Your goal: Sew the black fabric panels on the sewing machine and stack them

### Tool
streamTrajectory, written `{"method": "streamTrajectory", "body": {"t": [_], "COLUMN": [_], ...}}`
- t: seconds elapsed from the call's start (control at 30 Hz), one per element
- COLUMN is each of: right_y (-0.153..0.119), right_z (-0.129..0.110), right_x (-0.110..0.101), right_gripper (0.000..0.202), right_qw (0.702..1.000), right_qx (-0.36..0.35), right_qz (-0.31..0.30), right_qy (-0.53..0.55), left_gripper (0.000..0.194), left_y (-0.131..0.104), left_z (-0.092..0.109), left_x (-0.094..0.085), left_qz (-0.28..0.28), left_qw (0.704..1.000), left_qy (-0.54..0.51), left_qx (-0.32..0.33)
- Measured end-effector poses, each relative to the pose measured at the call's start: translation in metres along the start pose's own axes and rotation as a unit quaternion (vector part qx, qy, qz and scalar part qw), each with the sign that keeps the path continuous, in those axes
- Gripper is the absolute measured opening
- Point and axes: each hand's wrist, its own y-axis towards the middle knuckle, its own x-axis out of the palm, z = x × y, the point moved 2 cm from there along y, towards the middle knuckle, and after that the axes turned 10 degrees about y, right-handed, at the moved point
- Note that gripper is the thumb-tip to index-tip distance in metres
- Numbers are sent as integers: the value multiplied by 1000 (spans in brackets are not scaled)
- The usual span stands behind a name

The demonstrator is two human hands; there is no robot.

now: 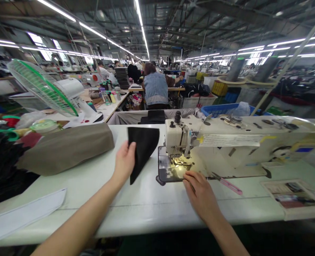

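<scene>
My left hand (125, 160) is closed on the left edge of a black fabric piece (143, 147), pinching it between thumb and fingers above the table. The piece has a curved right side and tapers to a point at the bottom. To its right stands a white sewing machine (216, 142), its lamp lighting the metal needle plate (177, 172). Fingers bent a little, my right hand (201, 193) rests at the front edge of the machine bed, with a gap beside the thumb and nothing visible in it. Just right of that hand lie pink-handled thread snips (228, 183).
A folded grey-brown cloth (69, 151) and dark fabric (5, 167) lie at left, near a green-rimmed fan (43, 87). A white strip (26, 215) is at front left, a small tray (293, 197) at right. Ahead, a person in a denim vest (156, 89) sits facing away.
</scene>
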Motion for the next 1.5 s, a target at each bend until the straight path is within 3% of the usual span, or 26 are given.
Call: {"method": "streamTrajectory", "body": {"t": [0.07, 0.13, 0.2, 0.27, 0.33, 0.47, 0.6, 0.7, 0.83, 0.9, 1.0, 1.13, 1.5], "right_y": [0, 0, 1, 5, 12, 25, 19, 6, -3, 1, 13, 27, 31], "right_z": [0, 2, 3, 1, -10, -51, -73, -54, -22, -13, -8, -7, -5], "right_x": [0, 0, -2, -4, -5, 11, 46, 52, 33, 24, 18, 17, 19], "right_gripper": [23, 24, 25, 26, 29, 30, 44, 41, 38, 37, 36, 29, 30], "right_qw": [1000, 1000, 1000, 1000, 1000, 1000, 992, 994, 996, 994, 992, 991, 993], "right_qx": [2, 2, 1, 5, 12, -17, -67, -23, -15, -38, -60, -64, -61], "right_qz": [-1, -5, -10, -13, -10, 0, -102, -102, -86, -98, -114, -117, -101], "right_qy": [-4, -6, -5, -7, -10, 25, 32, -22, -31, -18, -5, 14, 24], "left_gripper": [48, 66, 70, 65, 56, 42, 64, 62, 49, 46, 50, 54, 52], "left_y": [0, -8, -23, -43, -58, -72, -86, -94, -90, -84, -76, -68, -59], "left_z": [-13, -22, -23, -17, -6, 13, 9, 6, 19, 28, 34, 31, 31], "left_x": [-8, -10, -8, -6, -9, -14, -9, -4, 5, 15, 30, 40, 45], "left_qz": [103, 88, -40, -180, -252, -276, -275, -278, -250, -258, -308, -340, -330], "left_qw": [993, 996, 981, 929, 889, 875, 868, 866, 892, 893, 870, 866, 872], "left_qy": [-41, 14, 106, 170, 219, 243, 215, 246, 270, 229, 163, 174, 154], "left_qx": [-36, 28, 159, 273, 312, 316, 354, 336, 263, 288, 350, 324, 326]}}
